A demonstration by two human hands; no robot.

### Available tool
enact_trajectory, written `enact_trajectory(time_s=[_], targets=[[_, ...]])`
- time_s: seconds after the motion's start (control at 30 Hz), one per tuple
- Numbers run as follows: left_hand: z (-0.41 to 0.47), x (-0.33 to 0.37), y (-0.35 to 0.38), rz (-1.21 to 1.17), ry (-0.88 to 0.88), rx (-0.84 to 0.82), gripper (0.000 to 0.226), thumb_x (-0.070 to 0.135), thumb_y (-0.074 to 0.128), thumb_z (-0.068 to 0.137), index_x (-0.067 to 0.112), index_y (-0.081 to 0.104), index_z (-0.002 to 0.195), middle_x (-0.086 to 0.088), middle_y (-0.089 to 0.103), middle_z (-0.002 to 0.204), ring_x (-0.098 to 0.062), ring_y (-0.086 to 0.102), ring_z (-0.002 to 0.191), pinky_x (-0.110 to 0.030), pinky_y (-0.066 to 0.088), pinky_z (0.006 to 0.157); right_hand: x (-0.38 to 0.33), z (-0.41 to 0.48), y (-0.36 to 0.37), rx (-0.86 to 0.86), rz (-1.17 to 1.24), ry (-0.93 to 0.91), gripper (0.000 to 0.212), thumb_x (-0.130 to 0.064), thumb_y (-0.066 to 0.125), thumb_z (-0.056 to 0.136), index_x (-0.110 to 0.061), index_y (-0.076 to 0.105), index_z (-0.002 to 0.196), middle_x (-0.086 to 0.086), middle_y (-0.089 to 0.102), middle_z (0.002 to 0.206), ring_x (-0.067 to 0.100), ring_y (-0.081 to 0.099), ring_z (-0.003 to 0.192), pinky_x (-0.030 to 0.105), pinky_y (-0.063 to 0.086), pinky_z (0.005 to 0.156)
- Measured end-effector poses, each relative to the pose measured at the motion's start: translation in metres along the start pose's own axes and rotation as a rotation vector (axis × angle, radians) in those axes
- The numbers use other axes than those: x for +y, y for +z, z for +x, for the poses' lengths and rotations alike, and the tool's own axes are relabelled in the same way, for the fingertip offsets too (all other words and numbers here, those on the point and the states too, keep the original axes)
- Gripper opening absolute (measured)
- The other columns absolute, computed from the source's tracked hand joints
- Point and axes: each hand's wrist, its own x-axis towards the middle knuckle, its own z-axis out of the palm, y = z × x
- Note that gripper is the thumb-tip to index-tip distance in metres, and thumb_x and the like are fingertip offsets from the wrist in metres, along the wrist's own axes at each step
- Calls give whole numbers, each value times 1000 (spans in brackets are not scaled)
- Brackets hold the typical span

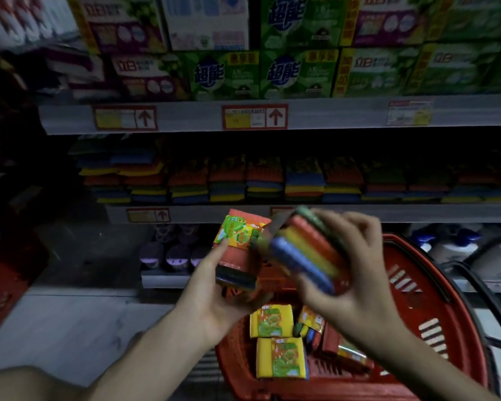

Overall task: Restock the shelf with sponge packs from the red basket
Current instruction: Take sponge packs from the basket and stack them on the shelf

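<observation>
my left hand [214, 296] grips an orange-topped sponge pack [239, 256]. my right hand [356, 285] grips a second pack [301, 250] edge-on. both are above the red basket [434, 285] at five o'clock, where more packs [272, 322] lie. i judge this is mid-carry. next, raise both to the sponge shelf [417, 212] at twelve o'clock and find a gap.

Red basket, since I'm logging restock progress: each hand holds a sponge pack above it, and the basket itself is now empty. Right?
Not quite. The head view shows the red basket is not empty: several sponge packs lie in it. The rest holds: the left hand holds an orange pack and the right hand a striped pack above it.
</observation>
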Motion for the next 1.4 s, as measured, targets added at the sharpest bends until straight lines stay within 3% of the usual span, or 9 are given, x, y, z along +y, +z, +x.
enact_trajectory(time_s=[0.2,0.37,0.47,0.53,0.67,0.77,0.9,1.17,1.4], targets=[[2,6,1,-9,6,-87,63,61,55,92,10,73,124,-20,73,121,-38,65,121,-48,52,100,6,-14,15,-267,-389,-398,72,-12,85,76,-29,54,139,1,38,147,32,25,152,56,35,117],[5,1,4,-147,168,15,54,51,68,87,11,72,124,-13,79,101,-32,71,100,-44,57,84,-4,-18,25,-163,-107,-165,43,-49,81,82,-26,59,109,-5,40,138,16,36,144,22,50,100],[2,-5,6,-100,231,12,53,48,73,85,17,69,127,-13,78,109,-30,76,97,-45,61,86,-6,-13,31,15,-7,67,56,-60,80,73,-25,50,104,-5,42,121,14,48,125,34,54,90],[0,-9,8,-90,298,-7,50,42,72,88,18,65,131,-12,78,108,-26,78,88,-38,65,73,-7,-6,31,67,48,206,64,-54,85,69,-32,46,115,-3,43,118,14,54,114,41,55,87],[-5,-9,9,-9,408,-56,58,43,73,85,24,56,138,-10,75,120,-30,74,106,-45,60,93,-1,5,21,-25,253,382,89,-10,84,79,-57,37,138,-7,45,137,9,58,116,32,60,82],[-9,-9,8,40,448,-87,56,39,73,87,24,54,138,-10,73,125,-30,73,109,-48,59,95,-5,9,16,-74,467,489,83,-20,86,77,-58,43,136,-15,48,140,10,63,116,38,60,89],[-12,-18,5,79,415,-121,57,39,72,86,25,54,138,-12,74,121,-32,73,108,-50,56,97,-10,4,21,-40,274,515,70,-37,88,73,-40,42,125,-9,63,107,8,70,89,44,63,76],[-28,-13,-5,83,381,-196,48,42,69,87,26,63,132,-11,75,119,-32,73,108,-55,56,98,-8,3,9,-79,151,444,52,-37,71,83,-48,45,126,-31,65,102,9,70,90,34,63,76],[-35,-5,-1,93,344,-204,42,43,66,91,24,65,129,-10,76,117,-32,70,114,-54,52,103,-10,4,15,-30,389,558,39,-47,79,85,-21,55,101,15,71,103,29,76,88,44,65,74]])
